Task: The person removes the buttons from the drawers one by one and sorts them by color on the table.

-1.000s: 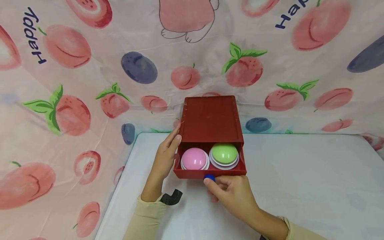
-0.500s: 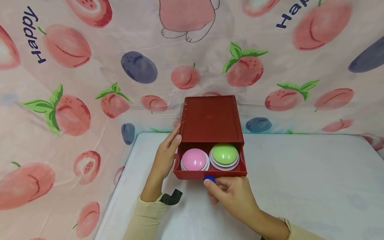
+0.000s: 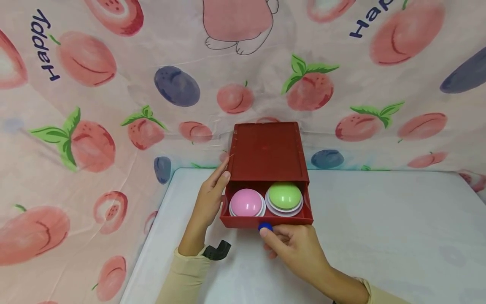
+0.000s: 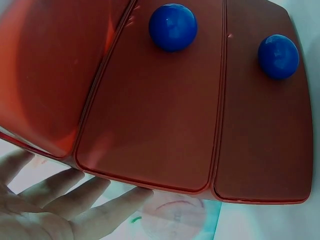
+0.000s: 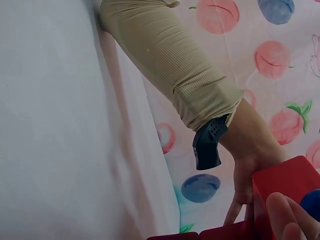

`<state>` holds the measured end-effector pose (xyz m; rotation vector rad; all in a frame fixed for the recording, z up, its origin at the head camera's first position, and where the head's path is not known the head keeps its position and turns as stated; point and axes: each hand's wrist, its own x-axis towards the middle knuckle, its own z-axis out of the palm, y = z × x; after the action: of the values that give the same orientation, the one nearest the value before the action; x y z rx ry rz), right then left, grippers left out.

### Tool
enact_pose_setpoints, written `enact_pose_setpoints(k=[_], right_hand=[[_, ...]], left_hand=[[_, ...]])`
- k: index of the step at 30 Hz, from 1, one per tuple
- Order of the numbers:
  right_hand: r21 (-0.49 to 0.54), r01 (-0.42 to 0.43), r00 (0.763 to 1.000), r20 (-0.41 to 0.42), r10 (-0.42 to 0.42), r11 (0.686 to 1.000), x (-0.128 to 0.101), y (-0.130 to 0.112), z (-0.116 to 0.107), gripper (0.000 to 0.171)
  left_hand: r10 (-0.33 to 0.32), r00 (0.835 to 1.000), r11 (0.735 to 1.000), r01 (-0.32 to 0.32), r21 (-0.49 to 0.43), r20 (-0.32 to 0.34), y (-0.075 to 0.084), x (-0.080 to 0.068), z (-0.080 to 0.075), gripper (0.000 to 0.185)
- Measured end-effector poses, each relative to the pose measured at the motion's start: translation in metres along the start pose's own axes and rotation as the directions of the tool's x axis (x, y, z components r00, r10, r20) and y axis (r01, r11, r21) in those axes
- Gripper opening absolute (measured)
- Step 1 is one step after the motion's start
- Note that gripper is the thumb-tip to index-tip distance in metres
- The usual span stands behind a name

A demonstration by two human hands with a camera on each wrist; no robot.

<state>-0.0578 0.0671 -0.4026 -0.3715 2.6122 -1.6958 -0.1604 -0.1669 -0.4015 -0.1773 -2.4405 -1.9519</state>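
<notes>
Presently, step in hand: a drawer (image 3: 265,211) of the red box (image 3: 265,152) is drawn part-way out by its blue knob (image 3: 265,227), while the box is steadied from the side; whether it is being opened or closed cannot be told.
Right hand: the right hand (image 3: 294,247) is placed at the drawer front, and the knob is pinched between thumb and curled fingers (image 5: 286,216).
Left hand: the left hand (image 3: 209,198) is laid flat against the left side of the box, with the fingers (image 4: 90,200) straight and relaxed; nothing is gripped, the box is only pressed.
Place of the box: the box is set at the far edge of the white worktop (image 3: 379,236), towards its far left corner, close to the fruit-print cloth (image 3: 114,105) hung behind it.
Drawer contents: a pink dome (image 3: 247,202) is seen on the left and a green dome (image 3: 284,195) on the right, side by side, each on a white base.
Other knobs: in the left wrist view two blue knobs (image 4: 172,27) are shown on closed drawer fronts.
Next move, judged: a straight pull or push along the drawer's run is called for, with the pinch on the knob kept and the left-hand pressure held so that the box is not dragged across the worktop.
Risk, judged: the small round knob may be slipped from the fingertips if it is tugged off-line.
</notes>
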Motion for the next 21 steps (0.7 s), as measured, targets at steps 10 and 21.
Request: enact_pose_setpoints(k=[10, 21], right_hand=[[0.029, -0.01, 1.0, 0.027, 0.009, 1.0, -0.009, -0.004, -0.013, 0.022], [-0.166, 0.425, 0.885, -0.132, -0.447, 0.89, -0.007, -0.031, -0.053, 0.012]], left_hand=[[0.001, 1.0, 1.0, -0.001, 0.015, -0.003, 0.002, 0.0, 0.001, 0.053], [0.015, 1.0, 1.0, -0.015, 0.015, -0.003, -0.001, 0.0, -0.001, 0.056]])
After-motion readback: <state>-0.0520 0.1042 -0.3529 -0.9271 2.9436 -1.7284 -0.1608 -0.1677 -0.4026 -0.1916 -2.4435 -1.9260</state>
